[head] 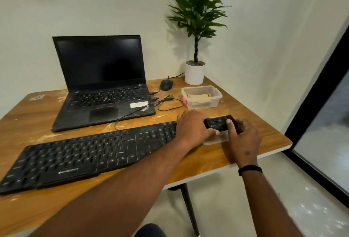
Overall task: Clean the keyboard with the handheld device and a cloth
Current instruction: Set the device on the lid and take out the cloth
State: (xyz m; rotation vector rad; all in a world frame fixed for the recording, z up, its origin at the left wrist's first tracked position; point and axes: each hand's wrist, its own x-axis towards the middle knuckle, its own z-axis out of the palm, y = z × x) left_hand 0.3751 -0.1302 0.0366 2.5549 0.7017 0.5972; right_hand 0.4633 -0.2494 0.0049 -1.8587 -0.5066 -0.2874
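Both hands, left hand (192,130) and right hand (242,138), grasp a black handheld device (219,122) beside a keyboard (85,157); its logo is unreadable, laptop (103,83) behind.

Both hands, left (192,129) and right (242,139), hold a black handheld device (219,122) beside the keyboard (85,153).

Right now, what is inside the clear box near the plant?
Inside the clear box lies a crumpled yellowish cloth. What is beneath the cloth is covered, so I cannot tell.
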